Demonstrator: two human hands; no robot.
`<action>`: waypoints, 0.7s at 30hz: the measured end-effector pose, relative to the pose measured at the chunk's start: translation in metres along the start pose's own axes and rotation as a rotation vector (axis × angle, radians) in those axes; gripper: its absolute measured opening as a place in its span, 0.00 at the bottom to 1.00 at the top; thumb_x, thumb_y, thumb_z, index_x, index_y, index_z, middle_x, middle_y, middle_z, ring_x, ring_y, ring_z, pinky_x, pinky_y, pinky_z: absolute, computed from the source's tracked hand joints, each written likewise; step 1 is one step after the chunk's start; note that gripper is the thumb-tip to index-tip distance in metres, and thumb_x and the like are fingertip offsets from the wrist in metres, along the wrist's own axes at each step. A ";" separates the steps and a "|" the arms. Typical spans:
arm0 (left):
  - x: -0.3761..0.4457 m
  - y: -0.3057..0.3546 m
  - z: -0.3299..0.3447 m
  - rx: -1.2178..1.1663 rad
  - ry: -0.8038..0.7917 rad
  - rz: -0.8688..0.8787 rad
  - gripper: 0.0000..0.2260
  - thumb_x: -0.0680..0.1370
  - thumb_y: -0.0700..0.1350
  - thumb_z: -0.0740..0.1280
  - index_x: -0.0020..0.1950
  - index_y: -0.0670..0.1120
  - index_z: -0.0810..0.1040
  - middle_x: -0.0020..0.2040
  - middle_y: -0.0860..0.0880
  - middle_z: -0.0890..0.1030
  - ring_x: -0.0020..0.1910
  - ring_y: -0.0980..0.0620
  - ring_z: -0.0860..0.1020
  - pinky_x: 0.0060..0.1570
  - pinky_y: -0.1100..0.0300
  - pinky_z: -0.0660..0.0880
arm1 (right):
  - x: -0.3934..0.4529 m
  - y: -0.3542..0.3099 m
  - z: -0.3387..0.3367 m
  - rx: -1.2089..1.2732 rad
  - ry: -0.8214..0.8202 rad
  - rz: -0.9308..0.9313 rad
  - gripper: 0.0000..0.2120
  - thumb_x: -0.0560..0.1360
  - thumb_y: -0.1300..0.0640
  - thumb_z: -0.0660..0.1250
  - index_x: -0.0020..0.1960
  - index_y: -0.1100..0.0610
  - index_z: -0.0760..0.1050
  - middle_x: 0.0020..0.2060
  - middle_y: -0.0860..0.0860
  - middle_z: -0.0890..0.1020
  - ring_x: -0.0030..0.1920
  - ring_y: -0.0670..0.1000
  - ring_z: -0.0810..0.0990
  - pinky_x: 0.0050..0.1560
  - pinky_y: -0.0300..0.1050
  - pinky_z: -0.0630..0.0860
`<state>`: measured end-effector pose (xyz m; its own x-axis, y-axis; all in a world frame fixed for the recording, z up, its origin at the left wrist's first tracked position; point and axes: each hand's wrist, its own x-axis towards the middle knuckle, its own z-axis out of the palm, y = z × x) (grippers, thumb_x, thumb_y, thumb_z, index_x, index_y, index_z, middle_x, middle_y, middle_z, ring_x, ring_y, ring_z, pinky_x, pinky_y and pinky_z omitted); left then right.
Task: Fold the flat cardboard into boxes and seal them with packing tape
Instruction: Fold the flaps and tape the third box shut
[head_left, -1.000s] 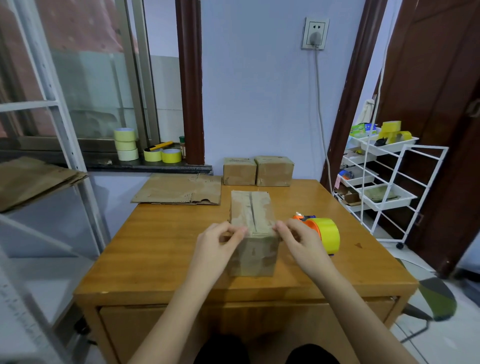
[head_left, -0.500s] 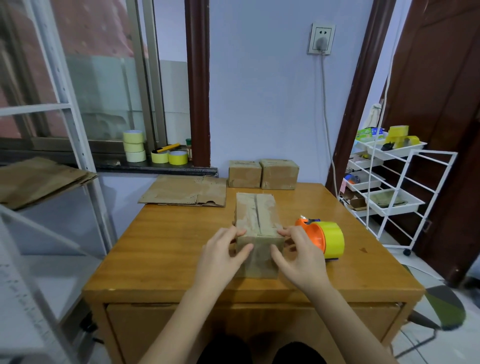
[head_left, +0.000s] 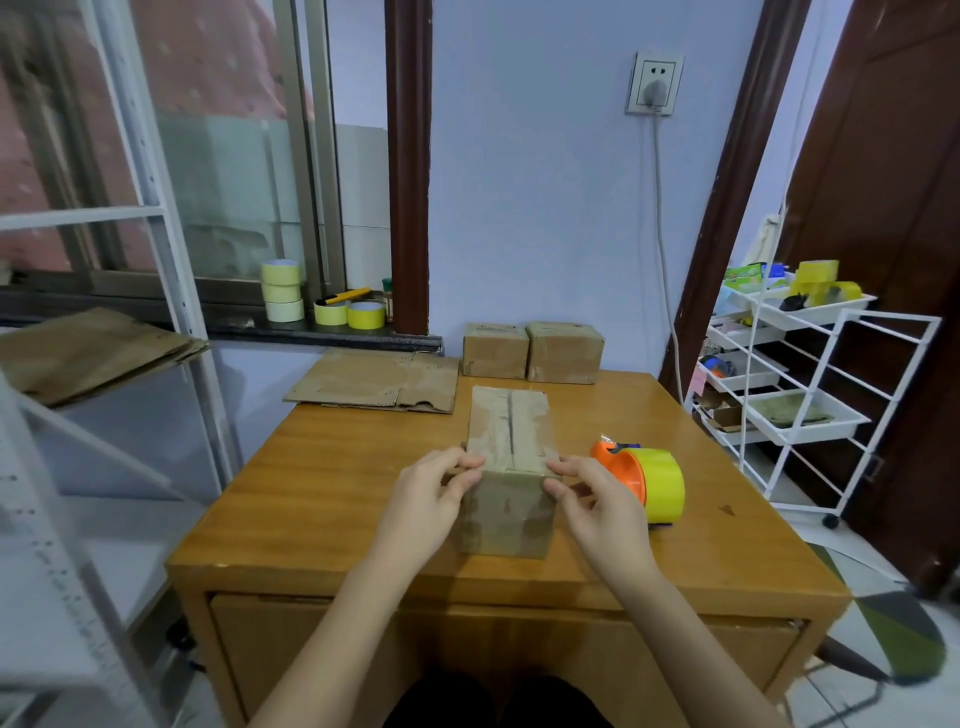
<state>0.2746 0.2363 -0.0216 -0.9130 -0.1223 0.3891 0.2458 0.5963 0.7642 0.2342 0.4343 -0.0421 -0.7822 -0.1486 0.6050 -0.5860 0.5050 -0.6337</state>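
A folded cardboard box (head_left: 509, 467) stands near the front of the wooden table (head_left: 322, 499), its top flaps closed with a dark seam down the middle. My left hand (head_left: 428, 499) grips its near left top corner, fingers curled over the edge. On the near right corner my right hand (head_left: 589, 499) does the same. An orange tape dispenser with a yellow roll (head_left: 647, 480) lies just right of the box. Flat cardboard (head_left: 374, 382) lies at the table's back left. Two finished boxes (head_left: 532, 351) stand at the back against the wall.
Several yellow tape rolls (head_left: 283, 291) and a yellow cutter sit on the window sill. More flat cardboard (head_left: 88, 351) rests on a white metal shelf at left. A white wire cart (head_left: 795, 374) with trays stands right of the table.
Both hands slid slightly down and outward on the box's near top corners. The camera view shifted a little; the box and dispenser stay in place.
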 end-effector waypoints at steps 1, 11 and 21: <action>0.000 0.001 -0.001 -0.002 -0.020 -0.010 0.06 0.79 0.45 0.64 0.50 0.56 0.79 0.57 0.56 0.80 0.54 0.57 0.77 0.57 0.52 0.76 | 0.000 -0.001 -0.001 0.021 -0.011 0.007 0.08 0.76 0.58 0.69 0.53 0.50 0.81 0.46 0.34 0.78 0.49 0.33 0.76 0.43 0.26 0.72; 0.001 0.040 0.004 0.498 0.060 0.023 0.13 0.80 0.56 0.59 0.59 0.51 0.75 0.77 0.48 0.56 0.75 0.49 0.58 0.70 0.55 0.59 | 0.044 -0.008 -0.018 0.102 -0.132 0.123 0.13 0.78 0.58 0.64 0.41 0.40 0.75 0.45 0.45 0.79 0.43 0.43 0.77 0.46 0.42 0.71; -0.001 0.049 0.060 0.711 -0.012 0.344 0.23 0.76 0.58 0.54 0.58 0.48 0.81 0.54 0.51 0.82 0.55 0.53 0.79 0.61 0.55 0.73 | 0.125 -0.030 0.012 -0.197 -0.439 0.022 0.16 0.79 0.58 0.58 0.65 0.53 0.74 0.67 0.49 0.73 0.68 0.50 0.69 0.66 0.47 0.67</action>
<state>0.2677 0.3134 -0.0150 -0.8280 0.1674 0.5351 0.2516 0.9638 0.0877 0.1518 0.3901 0.0468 -0.8343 -0.4597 0.3045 -0.5502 0.6572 -0.5152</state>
